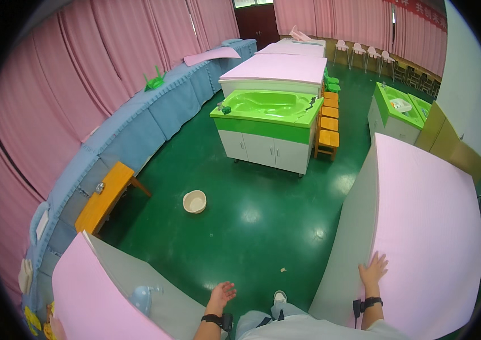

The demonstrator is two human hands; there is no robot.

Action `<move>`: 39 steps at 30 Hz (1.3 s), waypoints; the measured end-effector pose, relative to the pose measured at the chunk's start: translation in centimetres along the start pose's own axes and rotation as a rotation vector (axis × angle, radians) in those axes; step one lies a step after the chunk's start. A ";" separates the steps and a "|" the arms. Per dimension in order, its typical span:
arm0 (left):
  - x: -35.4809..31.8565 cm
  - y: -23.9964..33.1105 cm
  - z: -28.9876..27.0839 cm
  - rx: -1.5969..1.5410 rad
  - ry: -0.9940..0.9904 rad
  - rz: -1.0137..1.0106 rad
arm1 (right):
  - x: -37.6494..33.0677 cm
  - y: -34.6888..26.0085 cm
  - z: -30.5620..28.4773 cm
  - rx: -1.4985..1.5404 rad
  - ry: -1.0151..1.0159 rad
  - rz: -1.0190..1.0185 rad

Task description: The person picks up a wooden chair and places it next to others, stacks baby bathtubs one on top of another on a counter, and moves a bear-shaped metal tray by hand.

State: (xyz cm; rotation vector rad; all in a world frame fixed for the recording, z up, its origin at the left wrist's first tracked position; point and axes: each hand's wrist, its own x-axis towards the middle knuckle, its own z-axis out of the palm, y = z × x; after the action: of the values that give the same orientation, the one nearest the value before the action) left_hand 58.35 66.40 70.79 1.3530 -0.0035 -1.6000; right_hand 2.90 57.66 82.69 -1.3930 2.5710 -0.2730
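My right hand [373, 269] lies with its fingers spread on the left edge of a pink-topped table [427, 226]. It holds nothing. My left hand [223, 294] hangs in the air over the green floor, palm partly turned up and fingers loosely bent and apart, with nothing in it. Both wrists wear black bands. Nearest to the left hand is a second pink-topped table [90, 289]. Against the grey side of that table is a light blue rounded thing [141, 299] with a clear part; its kind cannot be made out.
Ahead on the green floor sits a beige basin [194, 202]. Beyond it stands a green sink unit [266, 107] with white cabinets, wooden chairs [328, 139] along its right. To the left are an orange bench [104, 198] and blue-draped tables [133, 127]. Another green sink [405, 107] is at right.
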 end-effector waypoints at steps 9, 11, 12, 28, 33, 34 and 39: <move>13.1 12.9 5.9 -0.154 -0.092 -0.107 | 2.2 -4.6 3.1 -0.061 0.006 0.045; 16.4 15.9 8.1 -0.117 -0.136 -0.136 | 1.8 -3.8 2.7 -0.018 -0.008 -0.025; 17.2 16.4 9.0 -0.111 -0.192 -0.146 | 1.0 -3.0 2.5 0.026 0.058 -0.050; 34.1 27.3 48.2 0.365 -0.438 -0.161 | 20.7 -19.8 -4.2 1.504 0.297 0.523; 36.7 29.1 63.4 0.431 -0.469 -0.009 | 36.9 -22.8 -3.9 1.649 0.208 0.474; 37.4 29.8 66.2 0.439 -0.468 0.025 | 40.0 -24.0 -4.4 1.681 0.163 0.472; 40.3 32.3 79.7 0.422 -0.551 0.096 | 55.2 -29.4 -7.8 1.741 -0.025 0.326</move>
State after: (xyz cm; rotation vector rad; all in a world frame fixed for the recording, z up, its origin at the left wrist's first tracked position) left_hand 25.61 -20.90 88.98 1.1470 -0.7617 -1.9076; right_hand -5.06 -4.07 92.71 -0.2413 1.3539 -1.7372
